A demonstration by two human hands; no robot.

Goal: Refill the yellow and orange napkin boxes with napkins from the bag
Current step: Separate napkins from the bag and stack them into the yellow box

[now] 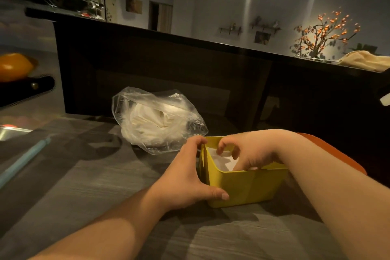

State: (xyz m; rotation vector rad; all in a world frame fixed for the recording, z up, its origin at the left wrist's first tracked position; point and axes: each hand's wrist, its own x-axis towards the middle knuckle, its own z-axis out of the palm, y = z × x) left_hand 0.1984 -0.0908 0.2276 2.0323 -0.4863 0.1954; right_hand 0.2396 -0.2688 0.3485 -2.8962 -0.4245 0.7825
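Yellow box (249,186) on tabletop (105,175), bag (160,120) just behind. Left grip (185,175) clasps box's left end. Right grip (249,152) inside, curled round napkins (221,160). Best: brace box, seat stack flat, release gently.

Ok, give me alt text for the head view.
A person's left hand grips the left end of a yellow napkin box while the right hand reaches inside, fingers curled over white napkins. A clear plastic bag of napkins lies behind it, and an orange box shows beyond the right arm.
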